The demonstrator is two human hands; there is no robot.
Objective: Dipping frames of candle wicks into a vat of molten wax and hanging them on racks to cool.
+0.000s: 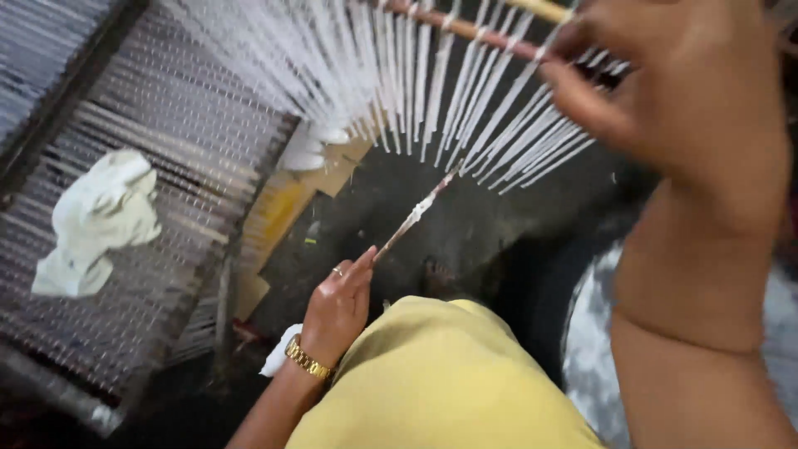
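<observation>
Yellow cloth (440,374) fills the bottom of the view, over the person's lap. Just beside it, the left hand (337,308) rises with a gold watch band (306,359) on the wrist and a ring on one finger. Its fingers (359,264) are pressed together and pinch the lower end of a thin stick (416,212). The stick is wrapped in white thread near its middle and points up and to the right, its far tip close under the hanging white strands (465,91). A small white rag (278,353) lies under the left wrist.

The right hand (690,91) is close to the camera at the upper right, big and a little blurred. Its fingers (582,100) are curled, and the fingertips touch the white strands where these hang from a reddish rod (465,29). I cannot tell whether they pinch one strand or only press on it.

Farther to the left, a frame of many fine parallel white threads (166,166) stretches away, and a crumpled white cloth (100,220) lies on top of it. Pieces of brown cardboard (332,166) lie on the dark floor (499,224) below the strands.
</observation>
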